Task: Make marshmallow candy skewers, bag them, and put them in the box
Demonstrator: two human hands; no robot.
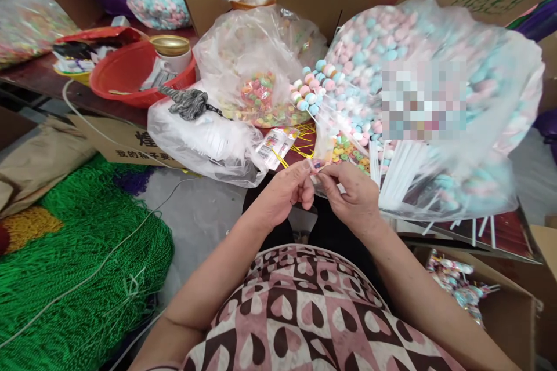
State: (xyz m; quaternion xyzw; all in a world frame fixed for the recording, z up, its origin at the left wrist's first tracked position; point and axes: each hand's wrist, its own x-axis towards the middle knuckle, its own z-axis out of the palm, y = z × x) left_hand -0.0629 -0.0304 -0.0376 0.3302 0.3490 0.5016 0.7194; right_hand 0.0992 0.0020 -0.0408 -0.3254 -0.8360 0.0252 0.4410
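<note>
My left hand (pixel 289 192) and my right hand (pixel 351 194) meet in front of me at the table's edge. Between their fingertips they pinch a small piece of clear plastic wrapper (pixel 316 166) with coloured print; its exact shape is partly hidden by the fingers. Just beyond lie ring-shaped candies (pixel 348 149) in orange, green and yellow. Marshmallows threaded in rows (pixel 310 93), pink, white and blue, rest farther back. Yellow twist ties (pixel 304 140) and printed cards (pixel 277 146) lie beyond my left hand. Near my right hand is a bundle of white sticks (pixel 402 171).
A large clear bag of marshmallows (pixel 361 40) fills the right side. Behind are a bag of ring candies (pixel 243 40) and a red basin (pixel 124 75). Green cords (pixel 108 226) are heaped at left. A cardboard box (pixel 509 324) holding wrapped sweets stands low at right.
</note>
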